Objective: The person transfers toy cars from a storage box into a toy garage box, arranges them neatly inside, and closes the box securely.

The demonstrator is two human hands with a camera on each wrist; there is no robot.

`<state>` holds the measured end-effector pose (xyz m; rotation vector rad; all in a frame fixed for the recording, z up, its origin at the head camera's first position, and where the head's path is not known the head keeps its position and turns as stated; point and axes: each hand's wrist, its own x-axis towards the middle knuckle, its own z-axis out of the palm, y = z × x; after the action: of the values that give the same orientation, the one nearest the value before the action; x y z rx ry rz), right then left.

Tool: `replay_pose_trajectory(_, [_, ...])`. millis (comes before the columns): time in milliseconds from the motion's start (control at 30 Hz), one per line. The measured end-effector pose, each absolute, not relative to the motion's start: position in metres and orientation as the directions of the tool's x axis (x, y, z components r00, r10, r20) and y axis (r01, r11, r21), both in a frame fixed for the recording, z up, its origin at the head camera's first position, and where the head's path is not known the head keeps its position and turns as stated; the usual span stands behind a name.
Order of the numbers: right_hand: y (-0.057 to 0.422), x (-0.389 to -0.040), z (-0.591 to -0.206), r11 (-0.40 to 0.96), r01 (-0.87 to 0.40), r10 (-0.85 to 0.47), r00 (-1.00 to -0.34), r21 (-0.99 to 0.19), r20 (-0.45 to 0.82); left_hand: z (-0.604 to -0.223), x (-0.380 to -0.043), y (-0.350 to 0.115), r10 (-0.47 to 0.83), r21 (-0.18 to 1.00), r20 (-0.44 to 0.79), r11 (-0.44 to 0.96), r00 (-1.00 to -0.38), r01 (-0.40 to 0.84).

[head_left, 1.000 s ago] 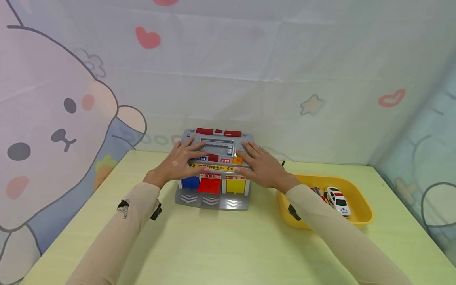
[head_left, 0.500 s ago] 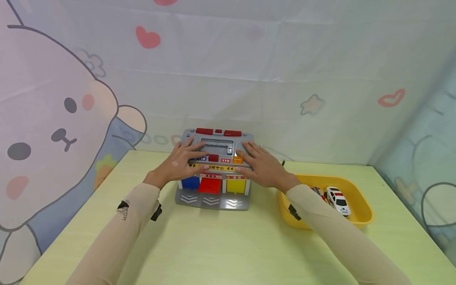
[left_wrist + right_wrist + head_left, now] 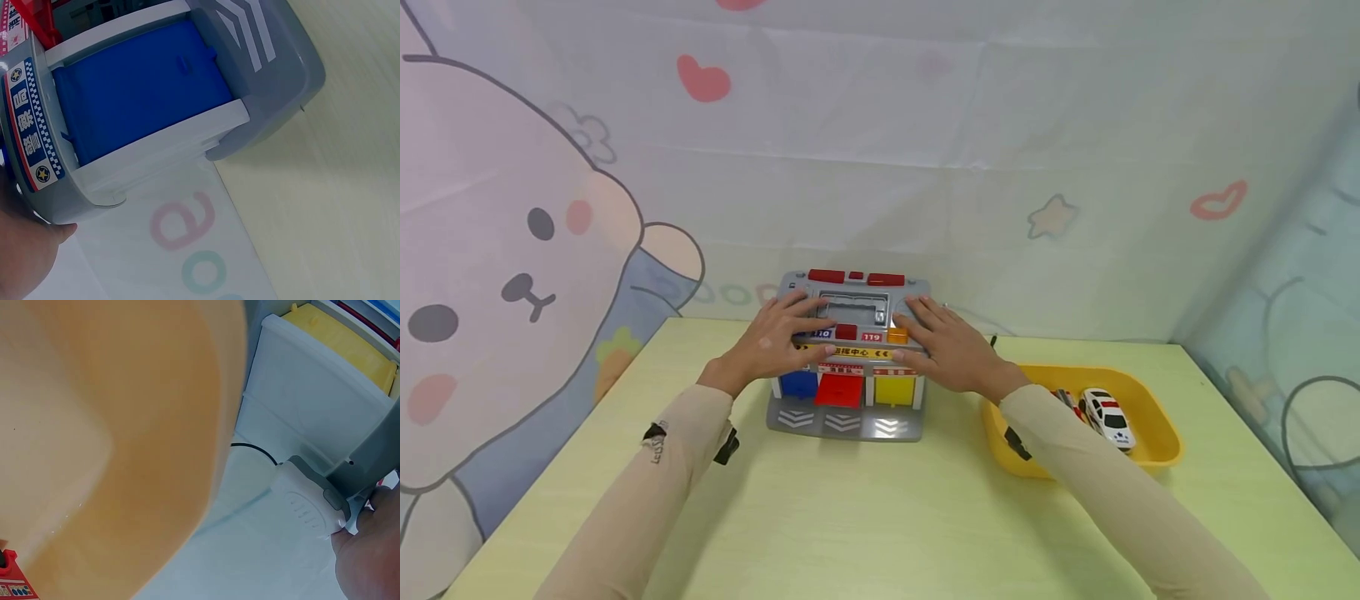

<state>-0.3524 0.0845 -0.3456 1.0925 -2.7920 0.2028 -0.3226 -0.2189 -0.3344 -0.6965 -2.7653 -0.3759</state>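
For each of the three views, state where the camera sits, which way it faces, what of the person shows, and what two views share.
Head: above, facing forward and down at the toy garage, both hands and sleeves.
Left wrist: beside the garage's left end, facing its blue door; left hand at the edge.
Right wrist: low, by the yellow tray, facing the garage's right end; right hand in the corner.
Shared: head and left wrist both show the blue door.

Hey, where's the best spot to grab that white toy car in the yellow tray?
Probably pinch the white toy car across its two long sides, coming from above: it lies roof-up in the yellow tray, whose raised walls block a sideways approach.
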Motion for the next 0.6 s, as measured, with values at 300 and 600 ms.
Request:
replay_pose_trajectory(300, [0.0819, -0.3537, -0.3419, 0.724, -0.684, -0.666, -0.727, -0.089, 0.167, -0.3341, -0.3217, -0.2209, 0.406, 0.251, 0.289, 0.842, -0.867, 0.478])
replay_pose_trajectory(600, [0.0848, -0.3544, -0.3385, 0.716, -0.688, -0.673, -0.726, -0.121, 0.143, -0.3336, -0.3222, -0.2185, 0.392, 0.272, 0.273, 0.844, -0.878, 0.462])
